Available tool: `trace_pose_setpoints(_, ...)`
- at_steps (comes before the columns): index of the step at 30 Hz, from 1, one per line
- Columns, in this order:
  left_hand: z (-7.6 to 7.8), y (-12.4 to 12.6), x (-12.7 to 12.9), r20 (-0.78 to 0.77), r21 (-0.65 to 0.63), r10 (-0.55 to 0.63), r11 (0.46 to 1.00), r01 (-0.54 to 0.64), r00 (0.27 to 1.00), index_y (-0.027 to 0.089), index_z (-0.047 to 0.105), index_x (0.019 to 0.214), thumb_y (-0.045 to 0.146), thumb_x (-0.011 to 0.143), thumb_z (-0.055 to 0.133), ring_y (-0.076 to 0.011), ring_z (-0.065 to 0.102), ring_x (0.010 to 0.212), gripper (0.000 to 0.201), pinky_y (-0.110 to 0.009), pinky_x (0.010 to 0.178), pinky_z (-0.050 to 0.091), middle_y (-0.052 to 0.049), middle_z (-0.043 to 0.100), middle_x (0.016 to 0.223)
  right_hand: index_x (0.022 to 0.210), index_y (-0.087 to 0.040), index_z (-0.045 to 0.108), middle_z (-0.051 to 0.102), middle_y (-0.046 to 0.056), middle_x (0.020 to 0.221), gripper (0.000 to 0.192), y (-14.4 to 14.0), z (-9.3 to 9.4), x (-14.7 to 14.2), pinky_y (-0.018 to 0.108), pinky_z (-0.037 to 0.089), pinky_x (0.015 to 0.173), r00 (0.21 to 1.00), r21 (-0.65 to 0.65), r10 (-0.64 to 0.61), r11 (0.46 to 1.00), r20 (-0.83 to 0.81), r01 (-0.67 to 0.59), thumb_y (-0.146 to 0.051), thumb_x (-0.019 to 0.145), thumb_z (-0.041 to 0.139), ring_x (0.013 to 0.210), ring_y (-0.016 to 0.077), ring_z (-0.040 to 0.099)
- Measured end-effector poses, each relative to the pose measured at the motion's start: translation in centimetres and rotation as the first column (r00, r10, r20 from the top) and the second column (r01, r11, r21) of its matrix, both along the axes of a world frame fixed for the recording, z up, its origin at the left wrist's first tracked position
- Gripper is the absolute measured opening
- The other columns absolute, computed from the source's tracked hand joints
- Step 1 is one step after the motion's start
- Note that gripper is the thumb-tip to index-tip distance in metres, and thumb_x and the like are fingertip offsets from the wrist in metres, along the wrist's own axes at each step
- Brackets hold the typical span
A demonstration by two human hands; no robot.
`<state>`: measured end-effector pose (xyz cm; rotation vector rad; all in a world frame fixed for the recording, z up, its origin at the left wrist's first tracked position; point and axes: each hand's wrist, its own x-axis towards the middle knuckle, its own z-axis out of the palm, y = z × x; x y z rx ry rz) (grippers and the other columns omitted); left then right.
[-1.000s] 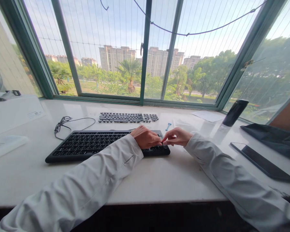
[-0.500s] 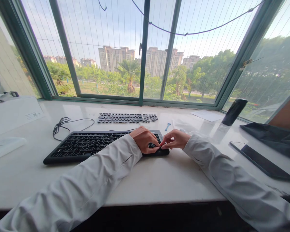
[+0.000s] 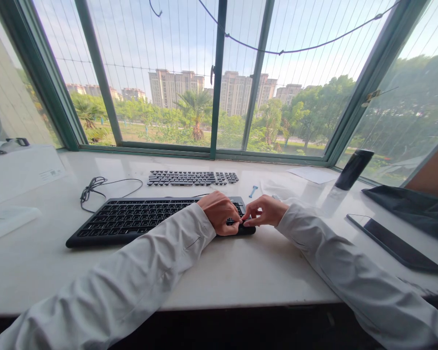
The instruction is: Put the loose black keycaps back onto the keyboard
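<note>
A black keyboard (image 3: 131, 218) lies on the white tabletop, its key sockets bare of caps. Over its right end, my left hand (image 3: 221, 212) is closed, thumb and forefinger pinched low at the front corner. My right hand (image 3: 265, 211) meets it from the right, also closed in a pinch, the fingertips nearly touching those of the left. Whatever is between the fingertips is too small and hidden to name. Behind the keyboard, loose black keycaps (image 3: 191, 178) are laid out in rows. A small blue plastic tool (image 3: 253, 191) rests just beyond my right hand.
A coiled black cable (image 3: 95, 187) is at the back left, near a white box (image 3: 25, 165). To the right lie a phone (image 3: 394, 242), a black bag (image 3: 409, 206) and a white paper (image 3: 311, 174). A dark cylinder (image 3: 354, 169) stands by the window.
My left hand has shifted slightly, its fingers dipping a little lower at the keyboard's corner. My right hand stays almost in place; the other things have not moved.
</note>
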<state>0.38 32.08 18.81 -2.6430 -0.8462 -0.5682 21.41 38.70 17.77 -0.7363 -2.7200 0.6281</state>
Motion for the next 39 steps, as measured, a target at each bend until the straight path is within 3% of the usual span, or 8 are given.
trace_pose_setpoints(3,0.2,-0.1,0.2,-0.044,-0.022,-0.035,0.999,0.034,0.998,0.025,0.072,0.068,0.030,0.070,0.047,-0.0129,0.060,0.057,0.025,-0.024,0.046,0.031,-0.001,0.069,0.064,0.080,-0.017,0.071,0.062,0.000,0.052,0.034,-0.3,0.1,-0.1,0.021,0.035,0.052,1.000,0.007,-0.011,1.000,0.003,0.011,-0.049,0.069,0.064,0.049,0.0081,0.045)
trace_pose_setpoints(9,0.3,-0.4,1.0,-0.024,0.001,0.022,1.000,-0.022,0.999,0.021,0.067,0.055,0.031,0.068,0.048,-0.0122,0.053,0.047,0.026,-0.027,0.043,0.024,-0.002,0.064,0.054,0.079,-0.017,0.071,0.063,0.000,0.049,0.035,-1.1,0.6,-0.2,0.020,0.037,0.052,0.999,-0.079,-0.043,0.996,0.014,0.044,-0.049,0.070,0.064,0.046,0.0086,0.049)
trace_pose_setpoints(15,0.5,-0.4,1.1,-0.008,-0.019,0.059,0.998,-0.059,0.998,0.022,0.067,0.053,0.033,0.069,0.049,-0.0122,0.052,0.046,0.026,-0.027,0.044,0.023,-0.001,0.064,0.052,0.080,-0.018,0.072,0.062,0.000,0.046,0.032,-2.1,1.3,-0.4,0.018,0.037,0.049,0.994,-0.057,-0.099,0.993,0.053,0.102,-0.048,0.071,0.063,0.041,0.0075,0.050)
trace_pose_setpoints(28,1.0,-1.3,1.8,-0.117,0.006,0.113,0.994,-0.113,0.987,0.018,0.063,0.046,0.032,0.064,0.048,-0.0146,0.049,0.039,0.027,-0.026,0.042,0.026,-0.008,0.060,0.045,0.073,-0.024,0.073,0.060,-0.002,0.042,0.018,-3.6,2.2,-1.0,0.022,0.035,0.054,0.978,0.172,-0.166,0.975,0.128,0.142,-0.037,0.074,0.062,0.045,0.0103,0.054)
trace_pose_setpoints(34,0.8,-1.6,2.2,-0.135,0.030,0.114,0.993,-0.111,0.984,0.016,0.063,0.047,0.030,0.064,0.049,-0.0165,0.052,0.039,0.026,-0.026,0.041,0.029,-0.008,0.059,0.045,0.072,-0.025,0.073,0.065,0.002,0.054,0.018,-3.5,1.6,-0.9,0.026,0.032,0.057,0.980,0.405,-0.144,0.911,0.140,0.076,-0.039,0.074,0.062,0.057,0.0142,0.054)
trace_pose_setpoints(39,0.4,-0.9,1.4,-0.108,0.037,0.066,0.997,-0.062,0.992,0.019,0.066,0.052,0.032,0.068,0.047,-0.0160,0.053,0.042,0.028,-0.026,0.041,0.026,-0.006,0.060,0.046,0.077,-0.025,0.074,0.064,0.001,0.054,0.024,-2.5,1.0,-0.4,0.025,0.035,0.061,0.990,0.398,-0.063,0.917,0.124,0.008,-0.043,0.077,0.058,0.052,0.0111,0.050)
